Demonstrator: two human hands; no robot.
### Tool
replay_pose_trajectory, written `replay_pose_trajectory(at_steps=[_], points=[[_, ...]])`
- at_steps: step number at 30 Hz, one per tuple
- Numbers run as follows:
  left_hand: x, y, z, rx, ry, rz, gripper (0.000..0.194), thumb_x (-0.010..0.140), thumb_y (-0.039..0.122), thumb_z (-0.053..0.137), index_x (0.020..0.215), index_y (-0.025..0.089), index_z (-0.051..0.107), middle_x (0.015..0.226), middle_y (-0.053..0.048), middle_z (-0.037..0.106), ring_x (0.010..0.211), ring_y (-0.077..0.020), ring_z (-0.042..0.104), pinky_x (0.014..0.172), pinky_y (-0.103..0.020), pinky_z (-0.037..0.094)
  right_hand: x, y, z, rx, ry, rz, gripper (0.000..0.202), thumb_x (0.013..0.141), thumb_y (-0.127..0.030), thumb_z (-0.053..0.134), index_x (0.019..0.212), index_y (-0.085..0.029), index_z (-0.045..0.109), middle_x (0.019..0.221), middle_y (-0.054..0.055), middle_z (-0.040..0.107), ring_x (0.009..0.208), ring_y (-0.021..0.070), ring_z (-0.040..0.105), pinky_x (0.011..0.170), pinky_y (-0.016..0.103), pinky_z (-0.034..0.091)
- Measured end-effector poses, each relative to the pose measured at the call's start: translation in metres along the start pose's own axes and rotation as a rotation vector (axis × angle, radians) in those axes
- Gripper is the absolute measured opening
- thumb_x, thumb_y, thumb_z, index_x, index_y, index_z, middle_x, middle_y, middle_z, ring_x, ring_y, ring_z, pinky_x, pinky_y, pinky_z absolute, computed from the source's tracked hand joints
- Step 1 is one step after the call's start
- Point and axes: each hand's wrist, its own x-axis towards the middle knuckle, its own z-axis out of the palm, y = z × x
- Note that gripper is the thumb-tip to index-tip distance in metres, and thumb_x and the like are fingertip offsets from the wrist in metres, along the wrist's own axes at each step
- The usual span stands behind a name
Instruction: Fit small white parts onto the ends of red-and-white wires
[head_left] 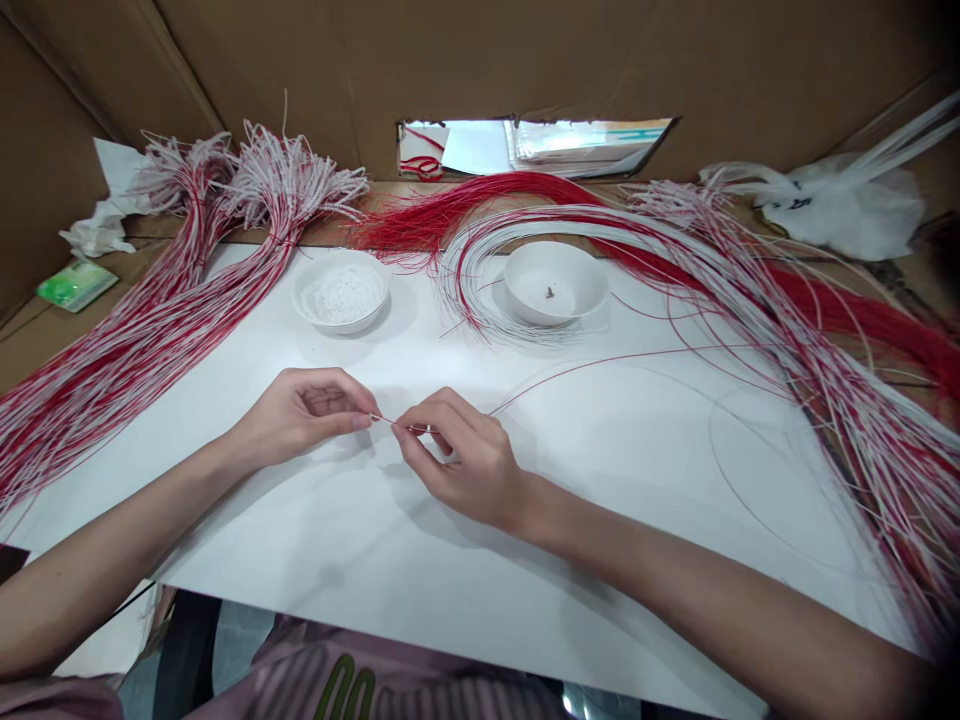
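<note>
My left hand [315, 412] pinches the end of a thin wire [384, 419] between thumb and forefinger, just above the white tabletop [450, 620]. Close beside it, my right hand [466, 455] grips the same strand with its fingertips. From behind my right hand a red wire [570, 368] arcs off to the right, and a pale one curves across the table there. Beyond my left hand stands a white bowl [301, 300] filled with small white pieces [341, 292]. A second white bowl [585, 300] holds a tiny brown bit.
Bundles of red and white wires [247, 265] with white beaded-looking ends lie at left. More red strands [517, 190] and red-white strands [817, 340] spread across the back and right. Cardboard walls [300, 70] enclose the table; a green packet [77, 285] and plastic bag [855, 205] lie at the sides.
</note>
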Motion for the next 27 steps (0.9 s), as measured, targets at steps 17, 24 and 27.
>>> replay_pose_trajectory(at_steps=[17, 24, 27], points=[[-0.0007, -0.0013, 0.0019, 0.095, 0.029, 0.132, 0.007, 0.074, 0.022, 0.077, 0.079, 0.018, 0.073, 0.081, -0.004, 0.073, 0.076, -0.0148, 0.067, 0.071, -0.026, 0.056, 0.0002, 0.0011, 0.0004, -0.012, 0.006, -0.021, 0.012, 0.086, -0.006, 0.057, 0.088, -0.018, 0.056, 0.072, -0.001, 0.061, 0.062, 0.0073, 0.055, 0.050, 0.018, 0.042], [-0.0013, -0.0039, 0.0031, 0.151, 0.049, 0.161, 0.008, 0.076, 0.024, 0.076, 0.078, 0.017, 0.073, 0.079, -0.005, 0.072, 0.075, -0.0156, 0.066, 0.071, -0.027, 0.055, -0.0002, 0.0013, 0.0002, -0.020, -0.007, -0.027, 0.012, 0.085, -0.006, 0.058, 0.088, -0.018, 0.056, 0.073, -0.001, 0.061, 0.065, 0.0076, 0.057, 0.051, 0.019, 0.043], [-0.0023, -0.0038, 0.0033, 0.187, 0.065, 0.148, 0.010, 0.077, 0.025, 0.075, 0.079, 0.016, 0.072, 0.079, -0.005, 0.072, 0.073, -0.0146, 0.065, 0.068, -0.024, 0.054, 0.0002, 0.0011, 0.0002, -0.019, -0.003, -0.039, 0.013, 0.085, -0.005, 0.059, 0.088, -0.018, 0.056, 0.073, -0.001, 0.062, 0.065, 0.0084, 0.058, 0.050, 0.019, 0.042]])
